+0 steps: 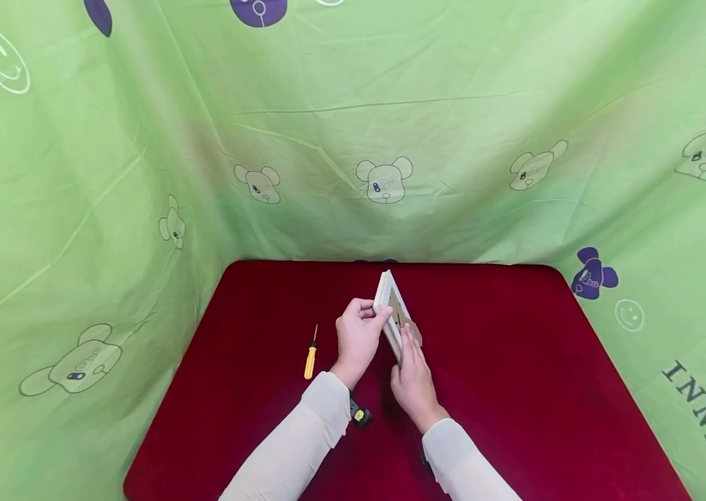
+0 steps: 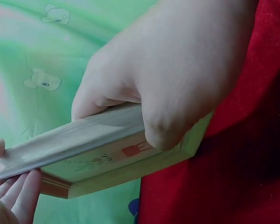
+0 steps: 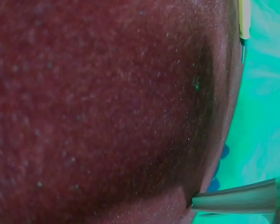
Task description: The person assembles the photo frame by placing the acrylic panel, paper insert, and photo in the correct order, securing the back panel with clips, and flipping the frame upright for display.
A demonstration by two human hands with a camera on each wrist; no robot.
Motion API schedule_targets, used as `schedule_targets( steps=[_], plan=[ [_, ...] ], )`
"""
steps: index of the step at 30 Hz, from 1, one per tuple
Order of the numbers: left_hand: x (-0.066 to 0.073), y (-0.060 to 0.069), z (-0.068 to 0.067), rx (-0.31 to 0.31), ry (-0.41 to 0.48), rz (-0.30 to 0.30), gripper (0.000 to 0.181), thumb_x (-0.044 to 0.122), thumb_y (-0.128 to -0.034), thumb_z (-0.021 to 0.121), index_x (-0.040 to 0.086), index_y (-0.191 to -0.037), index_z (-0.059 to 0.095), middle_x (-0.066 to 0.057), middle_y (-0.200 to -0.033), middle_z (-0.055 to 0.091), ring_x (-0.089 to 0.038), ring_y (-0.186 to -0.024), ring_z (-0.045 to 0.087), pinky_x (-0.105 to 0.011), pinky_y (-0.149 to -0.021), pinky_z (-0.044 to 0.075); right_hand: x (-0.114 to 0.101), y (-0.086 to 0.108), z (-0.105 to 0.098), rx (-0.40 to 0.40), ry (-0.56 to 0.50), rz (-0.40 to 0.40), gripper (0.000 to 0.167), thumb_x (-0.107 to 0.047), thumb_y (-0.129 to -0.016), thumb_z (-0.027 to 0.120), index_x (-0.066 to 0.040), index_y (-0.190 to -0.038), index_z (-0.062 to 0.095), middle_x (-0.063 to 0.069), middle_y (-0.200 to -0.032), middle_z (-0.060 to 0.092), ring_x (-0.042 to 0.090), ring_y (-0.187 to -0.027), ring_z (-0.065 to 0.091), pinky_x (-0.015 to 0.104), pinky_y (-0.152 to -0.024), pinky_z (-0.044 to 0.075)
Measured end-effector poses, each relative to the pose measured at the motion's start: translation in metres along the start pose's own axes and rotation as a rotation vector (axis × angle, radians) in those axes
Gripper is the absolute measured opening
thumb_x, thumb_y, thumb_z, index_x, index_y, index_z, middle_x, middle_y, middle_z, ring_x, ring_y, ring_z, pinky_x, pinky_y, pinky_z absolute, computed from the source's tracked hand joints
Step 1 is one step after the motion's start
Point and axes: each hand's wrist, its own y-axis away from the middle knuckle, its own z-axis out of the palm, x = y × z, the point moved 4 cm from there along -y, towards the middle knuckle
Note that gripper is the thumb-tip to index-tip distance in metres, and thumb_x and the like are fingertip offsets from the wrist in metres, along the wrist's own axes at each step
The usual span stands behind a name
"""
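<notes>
A pale wooden picture frame [image 1: 381, 298] is held tilted above the table, its brown backing with a stand flap [image 1: 413, 330] turned toward my right side. My left hand [image 1: 357, 341] pinches the frame's left edge between thumb and fingers. Near the lower end, digits of my right hand [image 1: 416, 379] lie on both sides of the frame's edge, its long fingers extended along the back. A printed picture [image 2: 100, 158] shows on the front in the left wrist view. In the right wrist view only part of the frame [image 3: 235, 201] appears, and the right hand is mostly out of sight.
A screwdriver [image 1: 311, 360] with a yellow handle lies on the dark red tabletop [image 1: 515, 376], left of my left hand. Green printed cloth [image 1: 327, 125] hangs around the back and sides of the table.
</notes>
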Motion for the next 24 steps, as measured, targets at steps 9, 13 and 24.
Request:
schedule_targets(
  steps=[9,13,24],
  plan=[
    [0.003,-0.004,0.002,-0.169,0.170,0.077,0.023,0.015,-0.0889,0.073,0.000,-0.105,0.066,-0.012,-0.095,0.072,-0.024,-0.078,0.072,-0.029,-0.061,0.056,0.006,-0.006,-0.007,0.131,-0.014,-0.014,0.077,0.018,-0.066,0.058,0.008,-0.140,0.041,0.019,-0.143,0.046,0.034,-0.125,0.050,0.046,-0.095,0.042],
    [-0.002,-0.007,0.002,-0.237,0.179,0.061,0.024,0.016,-0.0921,0.070,0.003,-0.112,0.064,-0.010,-0.096,0.071,-0.026,-0.079,0.071,-0.029,-0.062,0.057,0.011,-0.009,-0.010,0.138,-0.026,0.024,0.076,0.016,-0.069,0.056,0.005,-0.142,0.040,0.016,-0.143,0.048,0.033,-0.121,0.053,0.050,-0.090,0.046],
    [-0.013,-0.015,-0.006,-0.256,0.119,0.041,0.031,0.023,-0.0920,0.070,0.009,-0.119,0.062,-0.005,-0.094,0.072,-0.021,-0.078,0.071,-0.029,-0.067,0.056,0.020,-0.007,-0.018,0.137,-0.111,0.082,0.076,0.014,-0.072,0.053,-0.002,-0.145,0.039,0.020,-0.134,0.053,0.035,-0.110,0.058,0.052,-0.083,0.049]
  ],
)
